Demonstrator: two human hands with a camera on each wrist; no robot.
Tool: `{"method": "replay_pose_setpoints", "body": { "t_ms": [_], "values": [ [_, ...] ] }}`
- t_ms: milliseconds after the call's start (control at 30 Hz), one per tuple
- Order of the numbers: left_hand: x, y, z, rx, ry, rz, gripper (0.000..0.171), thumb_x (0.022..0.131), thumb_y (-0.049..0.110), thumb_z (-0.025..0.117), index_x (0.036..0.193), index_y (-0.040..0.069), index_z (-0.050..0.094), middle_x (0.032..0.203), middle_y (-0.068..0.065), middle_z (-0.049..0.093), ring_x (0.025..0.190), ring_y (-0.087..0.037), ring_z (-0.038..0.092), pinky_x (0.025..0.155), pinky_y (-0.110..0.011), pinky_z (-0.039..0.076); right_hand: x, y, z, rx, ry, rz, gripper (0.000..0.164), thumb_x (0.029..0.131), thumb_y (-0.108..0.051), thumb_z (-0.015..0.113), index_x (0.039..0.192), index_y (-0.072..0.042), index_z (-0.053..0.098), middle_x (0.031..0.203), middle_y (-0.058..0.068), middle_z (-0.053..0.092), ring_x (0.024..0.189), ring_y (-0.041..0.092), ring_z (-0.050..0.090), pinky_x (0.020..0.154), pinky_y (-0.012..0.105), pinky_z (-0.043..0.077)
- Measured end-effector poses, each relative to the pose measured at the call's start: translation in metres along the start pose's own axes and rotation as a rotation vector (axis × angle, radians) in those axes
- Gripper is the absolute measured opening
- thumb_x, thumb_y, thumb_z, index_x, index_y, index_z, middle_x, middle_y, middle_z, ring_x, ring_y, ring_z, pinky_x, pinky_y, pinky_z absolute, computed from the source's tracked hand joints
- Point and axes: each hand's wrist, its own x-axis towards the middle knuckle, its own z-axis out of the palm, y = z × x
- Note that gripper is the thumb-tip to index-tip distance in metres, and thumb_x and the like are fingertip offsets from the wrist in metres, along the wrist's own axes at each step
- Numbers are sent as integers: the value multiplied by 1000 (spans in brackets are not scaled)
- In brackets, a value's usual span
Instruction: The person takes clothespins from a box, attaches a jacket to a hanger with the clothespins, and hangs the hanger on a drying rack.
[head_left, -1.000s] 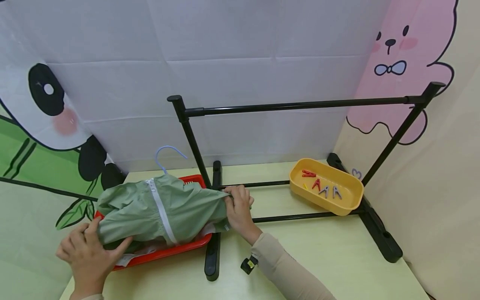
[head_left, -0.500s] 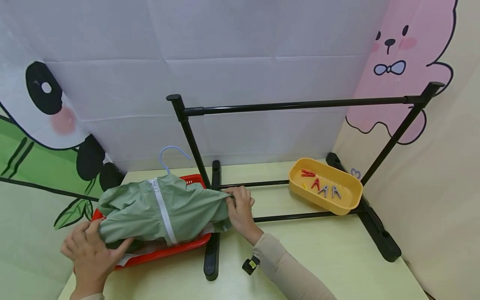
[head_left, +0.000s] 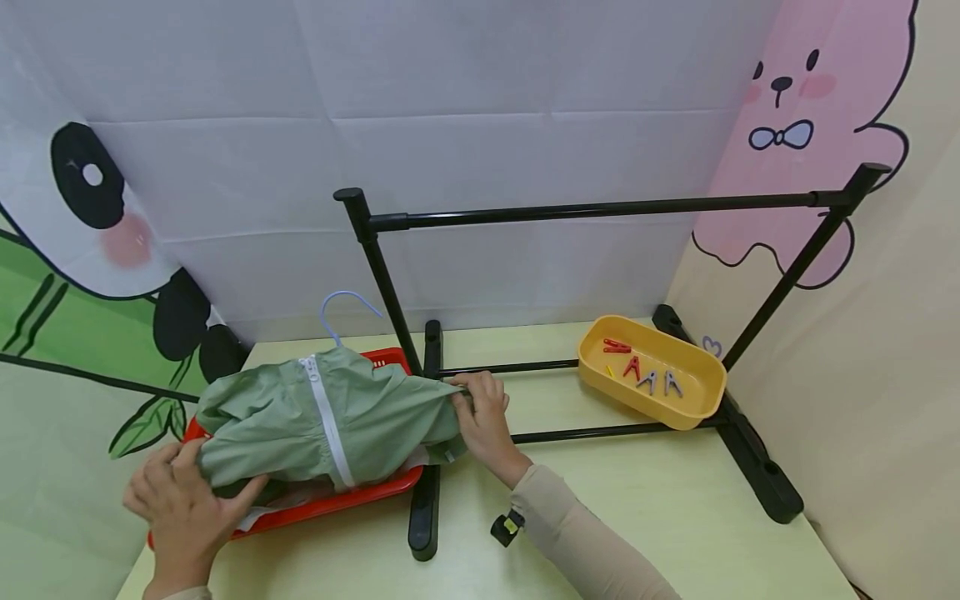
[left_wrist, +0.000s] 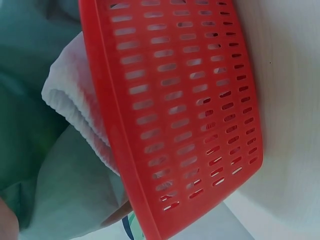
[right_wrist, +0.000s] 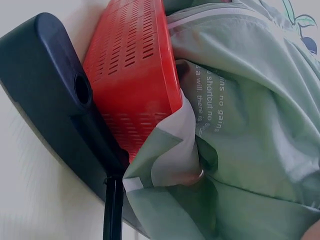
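Observation:
A green jacket [head_left: 382, 417] with a white zip lies across the red basket [head_left: 322, 507], and a blue hanger [head_left: 347, 297] shows its hook at the jacket's top. My left hand [head_left: 183, 504] holds the jacket's left end, thumb in front and fingers behind. At the opposite end, my right hand [head_left: 483, 417] pinches the fabric beside the rack's upright. The left wrist view shows the basket's slotted wall [left_wrist: 185, 110] and a white cloth [left_wrist: 80, 90] at its rim. White lettering marks the jacket fabric [right_wrist: 260, 125] in the right wrist view.
A black clothes rack [head_left: 600, 210] stands on the pale table [head_left: 600, 517], its left foot [head_left: 423, 517] beside the basket. A yellow tray [head_left: 697, 404] with several red and grey clothespins rests on the rack's lower bars at the right. A patterned wall stands behind.
The jacket and hanger hook have shifted slightly right, with both hands still holding the fabric. Between half a second ago and now hardly anything differs.

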Motion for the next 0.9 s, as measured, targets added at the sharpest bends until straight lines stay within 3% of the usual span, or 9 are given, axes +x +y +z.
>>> {"method": "replay_pose_setpoints", "body": {
  "t_ms": [467, 900],
  "values": [
    [-2, -1, -4, 1, -57, -20, 92, 80, 84, 43, 119, 0, 38, 113, -32, 34, 98, -52, 26, 75, -61, 13, 1, 6, -10, -4, -33, -46, 15, 100, -8, 56, 114, -5, 59, 107, 13, 53, 99, 29, 43, 88, 47, 32],
    [-3, 0, -5, 5, -57, -22, 93, 80, 83, 43, 120, 0, 38, 113, -33, 34, 97, -53, 26, 75, -61, 12, 2, 9, -16, -10, -60, -80, 16, 100, -8, 56, 114, -3, 61, 110, 13, 56, 102, 30, 47, 89, 48, 35]
  ]
}}
